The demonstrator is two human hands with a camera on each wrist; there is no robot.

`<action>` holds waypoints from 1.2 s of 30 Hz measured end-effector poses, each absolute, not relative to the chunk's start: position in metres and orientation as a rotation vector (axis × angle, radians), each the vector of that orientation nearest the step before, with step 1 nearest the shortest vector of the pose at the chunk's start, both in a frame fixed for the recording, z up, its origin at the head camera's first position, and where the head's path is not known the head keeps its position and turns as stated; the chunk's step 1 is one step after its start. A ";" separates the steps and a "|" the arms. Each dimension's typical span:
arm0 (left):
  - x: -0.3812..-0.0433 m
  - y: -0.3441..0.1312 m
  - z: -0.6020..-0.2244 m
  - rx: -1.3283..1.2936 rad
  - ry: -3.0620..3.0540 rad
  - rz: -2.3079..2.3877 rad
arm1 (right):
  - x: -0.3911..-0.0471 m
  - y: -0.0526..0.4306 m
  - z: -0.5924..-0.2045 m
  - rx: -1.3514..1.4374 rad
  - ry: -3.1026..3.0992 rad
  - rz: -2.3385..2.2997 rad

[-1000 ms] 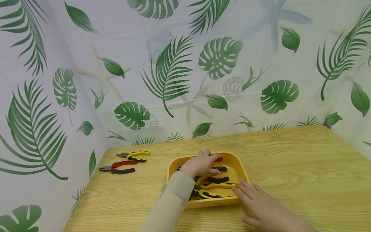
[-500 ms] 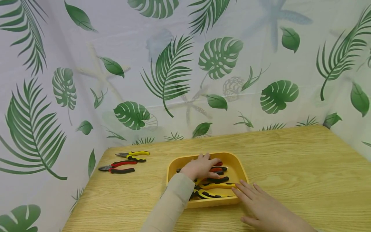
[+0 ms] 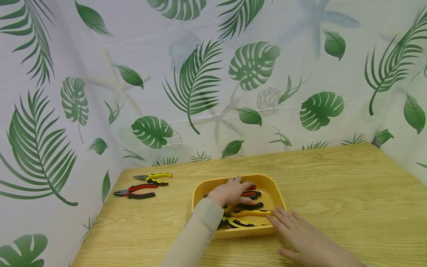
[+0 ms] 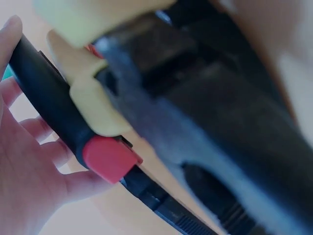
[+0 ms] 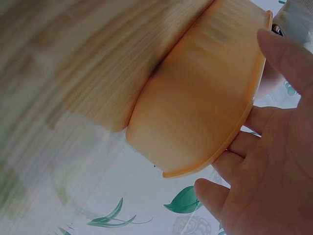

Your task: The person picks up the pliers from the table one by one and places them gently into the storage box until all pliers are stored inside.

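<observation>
My left hand (image 3: 228, 193) has shifted slightly at the yellow tray's (image 3: 276, 200) eleven o'clock, baring more pliers (image 3: 250, 194). It touches a red-and-black handle (image 4: 54, 98); whether gripping, I can't tell. My right hand (image 3: 300, 237), fingers straight, touches four o'clock.

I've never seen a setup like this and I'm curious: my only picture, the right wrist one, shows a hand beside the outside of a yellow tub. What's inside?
Observer: In the head view, the yellow tub holds several tools, among them pliers with yellow-and-black handles.

Visitor: Where's the other hand?

Observer: The left hand is over the tub, among the tools.

Visitor: Are any tools lying outside?

Observer: Yes, red-and-black pliers and smaller yellow-and-black pliers lie on the table, to the person's left of the tub.
</observation>
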State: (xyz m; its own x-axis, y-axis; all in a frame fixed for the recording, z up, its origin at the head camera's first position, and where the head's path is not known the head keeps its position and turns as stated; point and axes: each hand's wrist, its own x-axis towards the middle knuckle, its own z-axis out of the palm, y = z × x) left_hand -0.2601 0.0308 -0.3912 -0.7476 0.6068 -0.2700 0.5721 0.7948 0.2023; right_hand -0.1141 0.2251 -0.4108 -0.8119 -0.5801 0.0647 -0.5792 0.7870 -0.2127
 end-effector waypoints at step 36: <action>-0.265 0.029 -0.397 0.896 2.598 0.223 | -0.113 0.223 -0.405 -0.869 2.914 -0.353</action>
